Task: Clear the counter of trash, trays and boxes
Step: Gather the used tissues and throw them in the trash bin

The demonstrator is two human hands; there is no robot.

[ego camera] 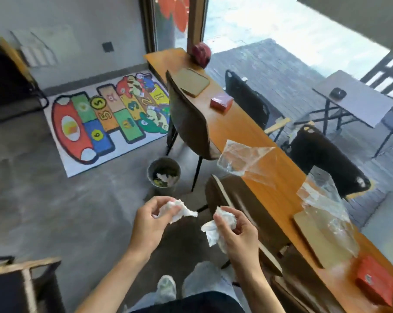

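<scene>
The wooden counter [243, 129] still carries plastic wrappers [243, 160], trays [194, 82] and red boxes [221, 102]. The left hand [149, 219] and right hand [235, 231] each grip a crumpled tissue [177, 210], near the floor bin [164, 175]; most clearing remains.

Crumpled tissue [177, 210] in each hand [148, 224]

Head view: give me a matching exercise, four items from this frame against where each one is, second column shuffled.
Items:
1. crumpled tissue
2. metal bin
3. nearer red box
4. hopscotch mat

Places:
A. on the floor against the far wall
B. at the near end of the wooden counter
C. in the grip of the left hand
D. on the floor beside the chair

Pairs: 1-C, 2-D, 3-B, 4-A
</scene>
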